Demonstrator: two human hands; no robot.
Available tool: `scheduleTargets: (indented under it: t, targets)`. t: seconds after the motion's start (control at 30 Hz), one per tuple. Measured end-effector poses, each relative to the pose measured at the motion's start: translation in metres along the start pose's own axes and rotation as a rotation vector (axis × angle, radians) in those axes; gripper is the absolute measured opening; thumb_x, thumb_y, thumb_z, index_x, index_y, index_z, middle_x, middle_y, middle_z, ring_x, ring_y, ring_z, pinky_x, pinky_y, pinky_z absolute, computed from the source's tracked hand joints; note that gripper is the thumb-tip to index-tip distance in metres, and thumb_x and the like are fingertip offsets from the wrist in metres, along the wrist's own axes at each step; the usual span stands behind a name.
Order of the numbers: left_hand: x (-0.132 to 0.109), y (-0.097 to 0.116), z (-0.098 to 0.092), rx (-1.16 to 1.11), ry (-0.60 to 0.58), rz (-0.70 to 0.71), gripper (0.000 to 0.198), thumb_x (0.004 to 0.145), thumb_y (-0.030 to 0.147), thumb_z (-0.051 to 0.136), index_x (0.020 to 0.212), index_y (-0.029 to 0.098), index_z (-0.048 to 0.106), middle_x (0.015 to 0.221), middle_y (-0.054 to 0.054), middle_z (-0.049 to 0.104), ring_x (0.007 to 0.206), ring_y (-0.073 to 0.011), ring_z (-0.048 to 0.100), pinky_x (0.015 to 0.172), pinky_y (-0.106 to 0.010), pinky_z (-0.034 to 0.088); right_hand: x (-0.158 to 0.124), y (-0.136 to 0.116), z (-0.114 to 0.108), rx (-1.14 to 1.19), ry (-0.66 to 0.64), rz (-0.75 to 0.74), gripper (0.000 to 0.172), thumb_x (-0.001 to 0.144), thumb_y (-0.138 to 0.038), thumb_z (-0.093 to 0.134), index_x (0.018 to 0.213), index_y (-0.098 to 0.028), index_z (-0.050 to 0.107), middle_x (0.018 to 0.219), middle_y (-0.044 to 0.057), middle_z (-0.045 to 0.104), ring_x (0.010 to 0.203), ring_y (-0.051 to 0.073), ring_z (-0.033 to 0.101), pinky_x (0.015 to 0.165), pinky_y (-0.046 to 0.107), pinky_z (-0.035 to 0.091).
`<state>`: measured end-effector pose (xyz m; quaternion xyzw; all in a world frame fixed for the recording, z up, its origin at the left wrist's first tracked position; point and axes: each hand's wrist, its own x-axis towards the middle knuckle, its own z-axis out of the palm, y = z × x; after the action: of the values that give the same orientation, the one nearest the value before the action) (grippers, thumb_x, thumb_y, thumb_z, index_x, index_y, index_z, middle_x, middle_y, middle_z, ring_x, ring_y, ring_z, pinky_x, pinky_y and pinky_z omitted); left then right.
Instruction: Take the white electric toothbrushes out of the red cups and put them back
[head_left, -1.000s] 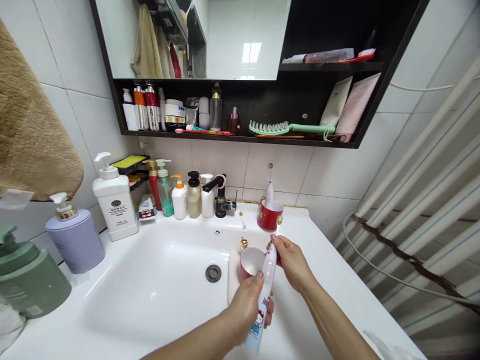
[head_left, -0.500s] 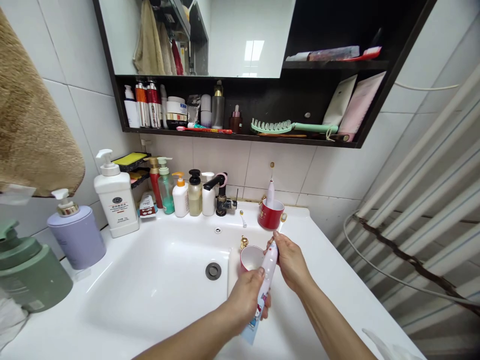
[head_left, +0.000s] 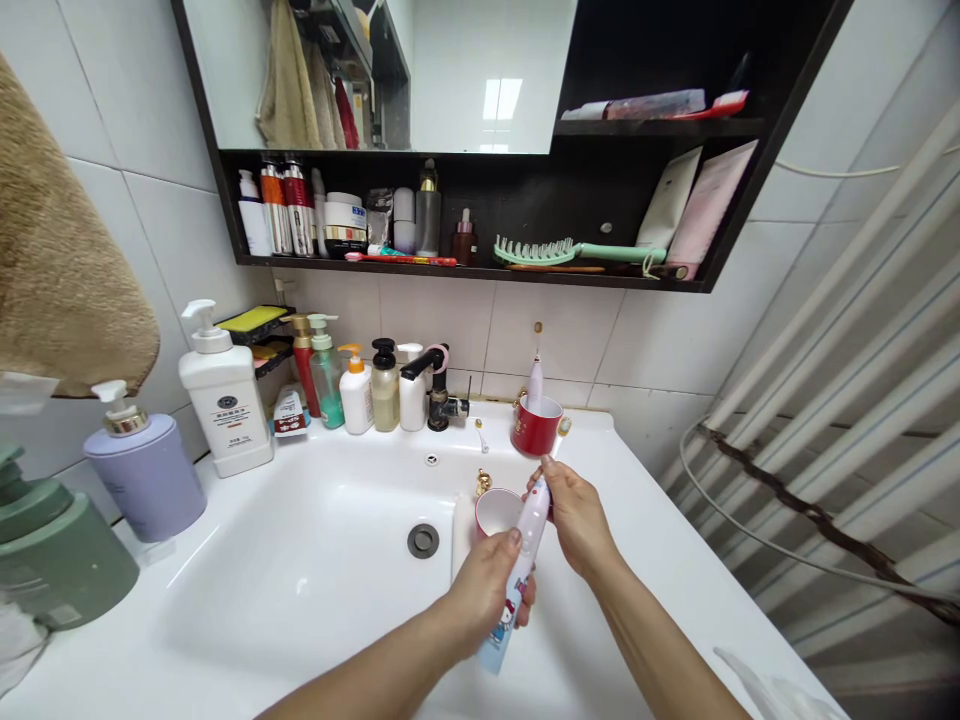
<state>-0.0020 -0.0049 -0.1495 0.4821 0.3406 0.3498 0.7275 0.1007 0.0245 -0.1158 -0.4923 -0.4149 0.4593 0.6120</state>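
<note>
My left hand (head_left: 484,590) is wrapped round the lower part of a white and pink cartoon-printed tube (head_left: 525,545), held tilted over the right side of the white sink (head_left: 300,580). My right hand (head_left: 574,515) pinches the tube's upper end with its fingertips. Just behind the tube stands a red cup with a white inside (head_left: 495,512). A second red cup (head_left: 534,425) holding an electric toothbrush sits farther back by the wall.
Pump bottles (head_left: 225,395) and a black tap (head_left: 435,385) line the back of the basin; a drain (head_left: 423,540) lies mid-basin. A lilac dispenser (head_left: 142,470) and green container (head_left: 52,550) stand left. A dark shelf (head_left: 465,270) with toiletries hangs above. A tan towel (head_left: 67,260) hangs left.
The tube has been drawn slightly toward me and lowered; both hands keep their hold. The view has shifted a little.
</note>
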Motion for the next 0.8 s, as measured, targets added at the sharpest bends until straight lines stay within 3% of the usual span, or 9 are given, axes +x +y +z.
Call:
scheduleTargets:
  t: [0.23,0.33,0.4,0.57,0.63,0.7,0.8]
  targets:
    - [-0.001,-0.004,0.002,-0.041,-0.012,-0.018,0.053,0.057,0.064,0.025,0.068,0.014,0.037,0.044,0.005,0.04,0.03,-0.0036,0.034,0.035,-0.018,0.025,0.0,-0.002,-0.001,0.032,-0.059,0.046,0.034,0.058,-0.051,0.044,0.058,-0.017,0.046,0.051,0.0,0.05,0.044,0.01,0.046,0.042,0.022,0.033]
    - [0.001,-0.004,0.002,-0.033,-0.021,-0.015,0.052,0.058,0.064,0.025,0.069,0.014,0.038,0.045,0.004,0.04,0.03,-0.004,0.034,0.035,-0.019,0.024,-0.001,-0.002,0.0,0.013,-0.017,0.024,0.033,0.059,-0.05,0.043,0.057,-0.017,0.045,0.049,-0.002,0.049,0.042,0.009,0.044,0.042,0.022,0.033]
    - [0.004,-0.003,0.0,0.033,0.042,0.048,0.049,0.06,0.061,0.028,0.067,0.014,0.039,0.045,0.004,0.04,0.031,-0.0044,0.034,0.035,-0.019,0.024,-0.004,0.0,0.003,-0.072,-0.012,-0.016,0.03,0.06,-0.048,0.043,0.057,-0.017,0.045,0.048,-0.003,0.047,0.042,0.008,0.042,0.041,0.021,0.032]
    - [0.01,0.006,-0.012,0.195,0.21,0.212,0.04,0.069,0.049,0.026,0.074,0.014,0.044,0.052,0.001,0.045,0.044,-0.0086,0.042,0.047,-0.022,0.033,-0.011,0.001,0.01,-0.238,-0.223,-0.066,0.022,0.058,-0.038,0.051,0.062,-0.017,0.048,0.052,-0.003,0.048,0.044,0.009,0.04,0.043,0.022,0.033]
    - [0.01,0.007,-0.019,0.359,0.28,0.351,0.034,0.071,0.042,0.029,0.083,0.016,0.046,0.07,-0.003,0.05,0.065,-0.0122,0.047,0.062,-0.025,0.036,-0.007,-0.001,0.006,-0.218,-0.109,-0.136,0.023,0.058,-0.038,0.05,0.066,-0.016,0.049,0.057,-0.002,0.05,0.049,0.01,0.042,0.047,0.023,0.035]
    - [0.011,0.004,-0.024,0.563,0.38,0.462,0.027,0.069,0.033,0.037,0.089,0.018,0.047,0.093,-0.005,0.046,0.088,-0.0148,0.041,0.077,-0.026,0.03,0.0,-0.002,-0.002,-0.217,0.06,-0.242,0.023,0.06,-0.038,0.048,0.071,-0.017,0.049,0.062,-0.001,0.051,0.056,0.012,0.044,0.053,0.023,0.036]
    - [0.015,-0.008,-0.027,0.811,0.433,0.425,0.028,0.059,0.019,0.048,0.087,0.02,0.05,0.111,-0.005,0.034,0.104,-0.0184,0.028,0.086,-0.03,0.022,0.009,0.003,-0.012,-0.345,0.161,-0.34,0.022,0.062,-0.036,0.046,0.074,-0.019,0.049,0.064,0.0,0.052,0.059,0.013,0.044,0.056,0.024,0.035]
